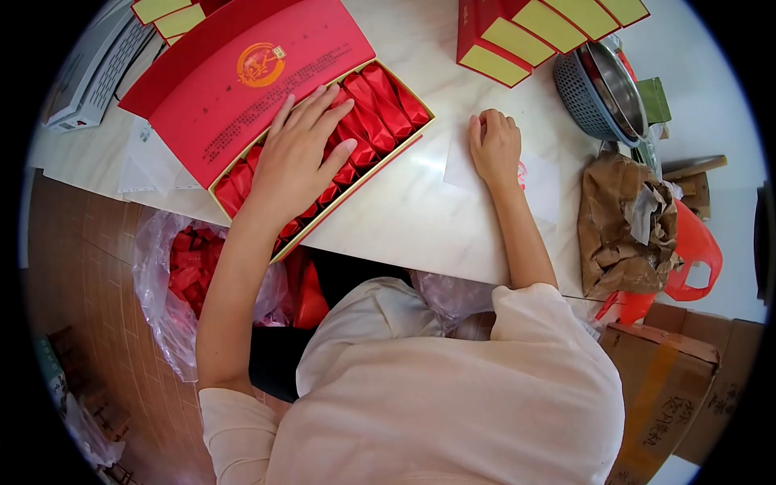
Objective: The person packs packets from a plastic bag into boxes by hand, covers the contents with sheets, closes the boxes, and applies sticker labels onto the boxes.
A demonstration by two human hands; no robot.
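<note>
A red gift box [368,174] with a yellow rim stands open on the table, tilted in my view, its lid [198,105] folded back and marked with a gold round emblem. Rows of shiny red foil packets [380,101] fill it. My left hand [303,153] lies over the packets with its fingers spread, hiding those in the middle. Farther right, my right hand [495,145] rests on a white paper sheet [543,190] with its fingers curled in, and nothing shows in it. Red print on the sheet peeks out beside my wrist.
Below the table edge, a clear plastic bag [158,275] holds more red packets. Several red-and-yellow boxes [533,36] stand at the back. To the right are a grey colander [584,93] with a metal bowl, a crumpled brown paper bag [614,234] and cardboard boxes [659,396].
</note>
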